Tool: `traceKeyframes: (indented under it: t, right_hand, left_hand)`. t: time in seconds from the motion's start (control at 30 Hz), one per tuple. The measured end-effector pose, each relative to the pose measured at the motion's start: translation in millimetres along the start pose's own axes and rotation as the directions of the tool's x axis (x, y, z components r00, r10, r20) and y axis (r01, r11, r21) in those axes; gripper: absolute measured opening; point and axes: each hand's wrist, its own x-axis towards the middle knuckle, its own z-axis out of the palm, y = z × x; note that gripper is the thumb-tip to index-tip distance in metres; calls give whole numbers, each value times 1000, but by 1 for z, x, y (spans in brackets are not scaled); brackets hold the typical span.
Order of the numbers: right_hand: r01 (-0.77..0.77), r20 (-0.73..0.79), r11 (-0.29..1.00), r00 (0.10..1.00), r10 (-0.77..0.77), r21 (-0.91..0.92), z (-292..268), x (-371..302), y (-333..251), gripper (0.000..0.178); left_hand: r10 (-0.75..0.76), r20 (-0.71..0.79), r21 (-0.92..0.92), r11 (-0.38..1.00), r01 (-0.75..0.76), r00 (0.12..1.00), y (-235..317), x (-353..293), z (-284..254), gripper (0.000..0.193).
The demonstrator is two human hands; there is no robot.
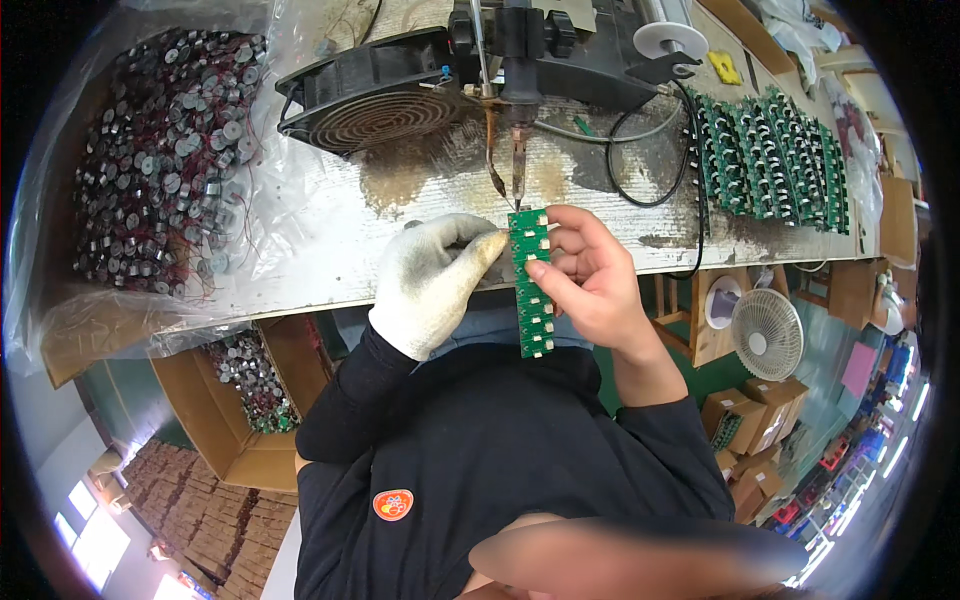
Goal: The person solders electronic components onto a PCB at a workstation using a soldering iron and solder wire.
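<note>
A long green circuit board strip (pixel 534 310) with several small white connectors hangs from my bare right hand (pixel 588 275), pinched between thumb and fingers. Its upper end is right under the tip of a mounted soldering iron (pixel 519 160). A thin bent tube (pixel 492 150) comes down beside the iron, close to the same spot. My left hand (pixel 432 275) wears a white glove, and its thumb and forefinger are pinched together at the board's upper left edge. A small grey round bit shows behind this glove; what the fingertips hold is too small to name.
Small round metal parts with red wires (pixel 165 155) are heaped at left on plastic sheeting. Behind the iron's left side stands a black fan (pixel 380 100). Rows of green boards (pixel 770 160) lie at right, near a black cable (pixel 612 170). An open carton (pixel 260 465) sits below the table.
</note>
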Motion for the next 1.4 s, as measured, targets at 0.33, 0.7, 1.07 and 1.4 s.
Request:
traceKeyframes:
  t: [0.33, 0.7, 1.07, 1.4]
  right_hand:
    - [49, -33, 998, 998, -50, -32, 4, 2, 4, 44]
    - [110, -51, 993, 992, -112, -38, 5, 7, 6, 44]
    - [158, -62, 986, 985, -161, -60, 5, 7, 2, 45]
    - [144, -48, 985, 988, -149, -91, 3, 6, 12, 45]
  left_hand:
    - [-68, -57, -253, 966, 52, 996, 3, 4, 5, 17]
    - [27, -118, -114, 993, -41, 993, 6, 13, 9, 13]
    - [143, -155, 52, 989, -137, 978, 14, 13, 10, 16]
    - [10, -181, -52, 998, -19, 983, 0, 13, 11, 15]
